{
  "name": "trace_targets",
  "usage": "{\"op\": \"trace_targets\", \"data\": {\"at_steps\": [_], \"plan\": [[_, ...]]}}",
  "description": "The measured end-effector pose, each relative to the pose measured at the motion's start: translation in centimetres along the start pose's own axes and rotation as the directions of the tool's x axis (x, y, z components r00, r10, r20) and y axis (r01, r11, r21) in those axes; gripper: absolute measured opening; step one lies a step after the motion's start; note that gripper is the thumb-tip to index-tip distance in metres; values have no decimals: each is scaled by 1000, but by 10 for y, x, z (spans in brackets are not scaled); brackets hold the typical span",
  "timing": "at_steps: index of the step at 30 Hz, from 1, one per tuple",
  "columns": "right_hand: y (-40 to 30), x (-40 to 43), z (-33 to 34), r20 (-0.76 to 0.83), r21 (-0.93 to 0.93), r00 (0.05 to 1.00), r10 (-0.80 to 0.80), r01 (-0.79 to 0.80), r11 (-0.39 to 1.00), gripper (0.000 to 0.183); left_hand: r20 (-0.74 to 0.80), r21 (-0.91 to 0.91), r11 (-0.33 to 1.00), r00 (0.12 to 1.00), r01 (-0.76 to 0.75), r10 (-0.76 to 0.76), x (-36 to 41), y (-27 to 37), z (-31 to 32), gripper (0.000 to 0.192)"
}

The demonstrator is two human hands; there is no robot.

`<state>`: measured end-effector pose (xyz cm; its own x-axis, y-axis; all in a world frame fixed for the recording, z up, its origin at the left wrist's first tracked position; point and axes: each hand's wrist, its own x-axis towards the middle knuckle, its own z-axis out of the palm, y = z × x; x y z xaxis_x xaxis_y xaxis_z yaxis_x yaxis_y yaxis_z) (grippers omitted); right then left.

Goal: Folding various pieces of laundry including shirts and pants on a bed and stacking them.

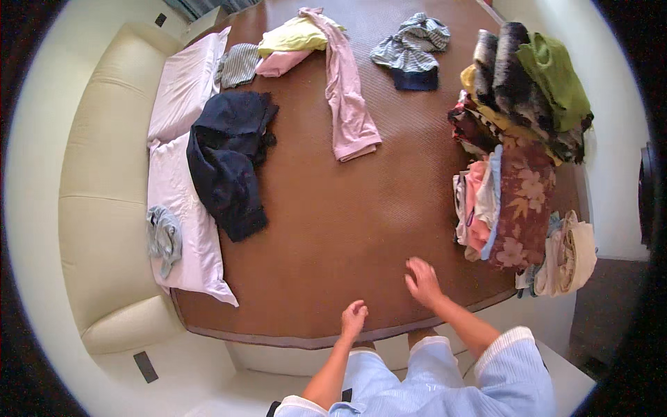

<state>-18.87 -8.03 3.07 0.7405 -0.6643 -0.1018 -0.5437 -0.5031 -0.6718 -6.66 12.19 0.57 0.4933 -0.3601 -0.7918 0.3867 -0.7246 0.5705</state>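
My left hand [354, 319] hovers near the front edge of the brown woven bed mat [333, 240], fingers loosely bent and nothing in them. Farther right and a little ahead, my right hand [424, 284] is empty with its thumb apart from the fingers. It is nearest to a stack of folded clothes, whose outermost piece is a brown floral cloth [523, 208]. Pink trousers [351, 99] stretch across the far middle of the mat. Dark navy trousers [226, 161] lie crumpled at the left, partly over a pillow.
Two pale pink pillows [182, 203] line the cream padded headboard [104, 172]. A grey garment [165, 237] rests on the nearer one. Yellow clothing [294, 37] and a striped garment [414, 44] lie at the far side. More folded piles, one with a green cloth [555, 78], stand right.
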Motion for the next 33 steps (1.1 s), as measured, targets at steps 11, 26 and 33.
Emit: {"op": "trace_targets", "data": {"at_steps": [11, 26, 33], "plan": [[37, 233, 29, -316, -466, 939, 133, -276, 840, 65, -347, 107, 917, 849, -385, 398, 111, 101, -100, 27], [60, 310, 18, -442, -361, 862, 247, -423, 831, 72, 102, 446, 274, 352, -852, 930, 266, 423, 31, 36], [69, 305, 15, -365, -348, 865, 344, -469, 812, 75, 199, 718, 58, 285, -693, 938, 337, 507, 113, 49]]}}
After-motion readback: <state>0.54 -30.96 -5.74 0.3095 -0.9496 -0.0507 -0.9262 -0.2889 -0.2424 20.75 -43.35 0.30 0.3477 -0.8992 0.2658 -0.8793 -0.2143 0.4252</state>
